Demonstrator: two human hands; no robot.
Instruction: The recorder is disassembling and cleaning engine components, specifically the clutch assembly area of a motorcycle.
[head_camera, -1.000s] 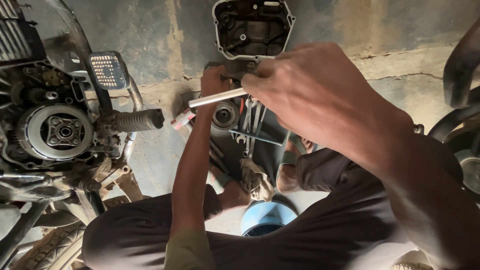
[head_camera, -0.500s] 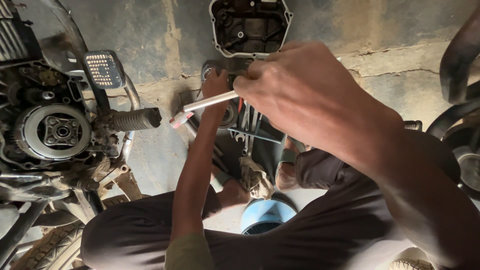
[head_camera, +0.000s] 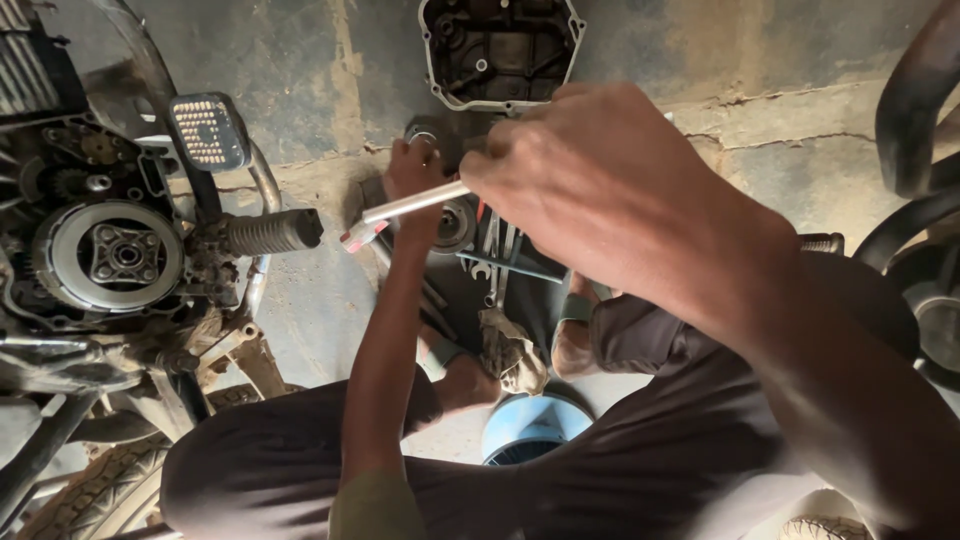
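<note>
Filling the frame's centre, right hand (head_camera: 600, 190) clenched around a silver metal rod (head_camera: 400, 210), its far end hidden in the fist. Left hand (head_camera: 415, 185), upper centre, rests on a round engine part (head_camera: 455, 225); its grip is hard to make out. Engine cover (head_camera: 500, 50) at the top edge, cut off. Exposed clutch (head_camera: 115, 255) at left.

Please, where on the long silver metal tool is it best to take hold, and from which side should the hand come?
Probably the bare middle of the silver tool. The right hand already covers its upper end, and the free tip points down-left toward the footpeg. The shaft is slim, straight and slanted, so a hand coming from the floor side, fingers wrapping across it, seems best.
</note>
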